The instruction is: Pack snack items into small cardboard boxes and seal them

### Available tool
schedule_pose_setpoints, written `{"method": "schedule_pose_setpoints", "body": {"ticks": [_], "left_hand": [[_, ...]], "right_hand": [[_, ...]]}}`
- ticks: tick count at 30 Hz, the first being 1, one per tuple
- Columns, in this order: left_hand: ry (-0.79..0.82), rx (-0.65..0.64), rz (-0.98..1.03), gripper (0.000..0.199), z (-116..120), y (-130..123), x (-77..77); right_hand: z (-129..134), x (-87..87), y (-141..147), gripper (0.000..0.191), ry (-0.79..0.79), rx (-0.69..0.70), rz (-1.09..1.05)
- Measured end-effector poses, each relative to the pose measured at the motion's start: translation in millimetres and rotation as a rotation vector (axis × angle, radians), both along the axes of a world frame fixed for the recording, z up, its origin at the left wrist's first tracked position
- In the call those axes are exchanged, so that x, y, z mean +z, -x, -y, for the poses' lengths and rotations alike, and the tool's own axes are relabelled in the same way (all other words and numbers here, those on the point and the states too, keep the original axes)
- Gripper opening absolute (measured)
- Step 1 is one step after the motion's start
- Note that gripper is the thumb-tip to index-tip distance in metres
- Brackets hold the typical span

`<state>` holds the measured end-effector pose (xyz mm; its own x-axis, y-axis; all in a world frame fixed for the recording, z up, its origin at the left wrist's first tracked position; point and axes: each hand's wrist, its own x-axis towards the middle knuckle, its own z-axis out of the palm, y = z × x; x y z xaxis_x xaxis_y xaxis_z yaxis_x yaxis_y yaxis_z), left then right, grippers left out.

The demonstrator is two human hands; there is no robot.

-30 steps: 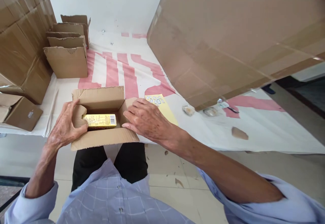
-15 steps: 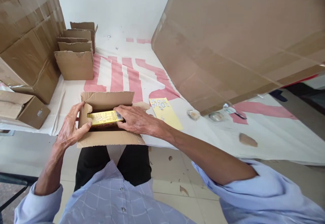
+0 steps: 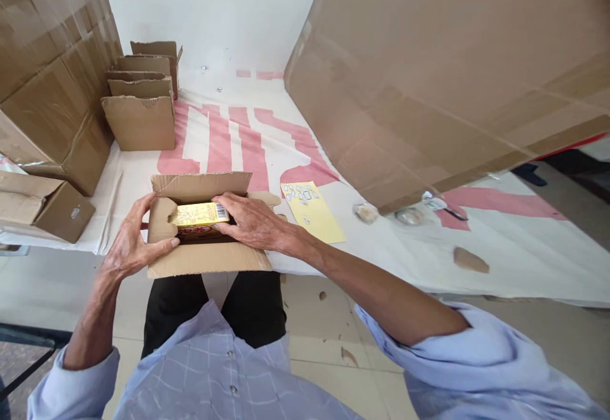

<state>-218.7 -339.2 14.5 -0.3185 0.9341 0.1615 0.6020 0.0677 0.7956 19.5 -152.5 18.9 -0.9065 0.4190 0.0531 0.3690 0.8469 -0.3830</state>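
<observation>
An open cardboard box (image 3: 200, 260) lies at the table's front edge, its flaps folded outward. Inside it sits a small yellow printed carton (image 3: 195, 214) with a barcode at its right end. My right hand (image 3: 250, 220) reaches in from the right, its fingers closed around the carton's barcode end. Around the left end of the cardboard box my left hand (image 3: 138, 239) is wrapped, thumb along the near flap and fingers at the far left corner. The bottom of the box is hidden in shadow and behind my right hand.
Several flattened-edge open cartons (image 3: 138, 121) stand in a row at the back left, by tall stacked boxes (image 3: 61, 89). A closed small box (image 3: 61, 213) is at left. A large carton (image 3: 429, 77) fills the right; a yellow sticker sheet (image 3: 321, 220) lies before it.
The yellow carton has sunk lower into the box, showing more of its dark printed side. My left thumb has shifted slightly right, off the carton and along the near flap.
</observation>
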Motion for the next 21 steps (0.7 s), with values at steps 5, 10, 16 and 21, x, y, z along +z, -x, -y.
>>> {"method": "schedule_pose_setpoints", "body": {"ticks": [5, 10, 16, 21], "left_hand": [[-0.014, 0.008, 0.006, 0.08, 1, 1, 2.7], [-0.029, -0.003, -0.008, 0.091, 5, 3, 2.9], [-0.006, -0.007, 0.004, 0.089, 6, 7, 0.8], [-0.013, 0.016, 0.023, 0.087, 6, 12, 2.8]], "right_hand": [[-3, -2.7, -4, 0.038, 0.006, 0.012, -0.049], [-8, -11.0, -7, 0.041, 0.023, -0.001, -0.163], [-16, -0.4, -13, 0.046, 0.089, -0.032, -0.343], [-25, 22.7, -27, 0.046, 0.205, -0.108, -0.512]]}}
